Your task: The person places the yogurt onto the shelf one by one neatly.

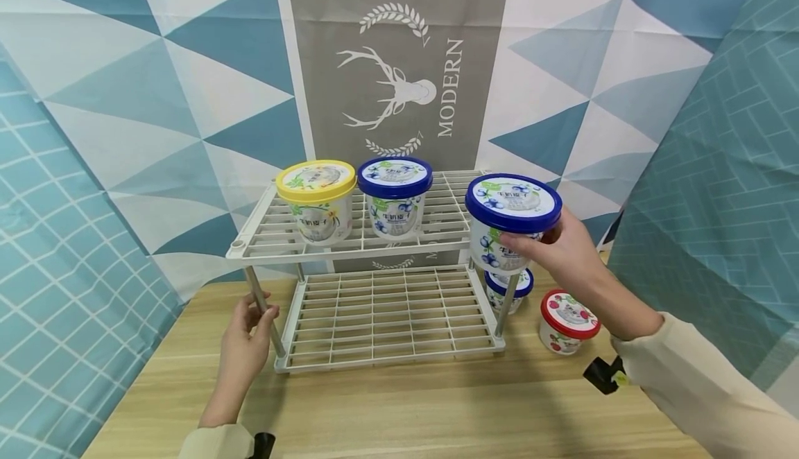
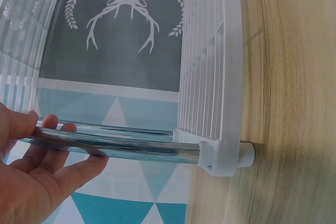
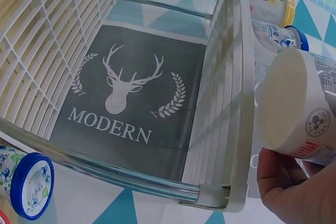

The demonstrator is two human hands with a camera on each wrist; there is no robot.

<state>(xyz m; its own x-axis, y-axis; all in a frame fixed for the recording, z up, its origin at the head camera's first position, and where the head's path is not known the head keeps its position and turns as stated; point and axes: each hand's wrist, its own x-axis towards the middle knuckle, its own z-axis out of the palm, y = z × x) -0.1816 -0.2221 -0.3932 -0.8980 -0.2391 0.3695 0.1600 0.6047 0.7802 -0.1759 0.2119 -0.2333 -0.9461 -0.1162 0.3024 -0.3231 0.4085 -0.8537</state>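
Observation:
My right hand (image 1: 564,251) grips a white tub with a dark blue lid and blueberry print (image 1: 513,202), at the right end of the upper shelf (image 1: 343,254). In the right wrist view the tub's plain base (image 3: 283,100) shows beside that shelf's edge. Two other tubs stand on the upper shelf: a yellow-lidded one (image 1: 317,202) at the left and a blue-lidded one (image 1: 394,199) beside it. With thumb and fingers around it, my left hand (image 1: 246,338) holds the front left metal post (image 2: 131,148) of the white two-tier rack.
Behind the rack's right side, a blue-lidded tub (image 1: 521,289) stands on the wooden table (image 1: 387,410), partly hidden by a post. A red-lidded tub (image 1: 568,322) sits to its right. Patterned cloth (image 1: 225,50) hangs behind the rack.

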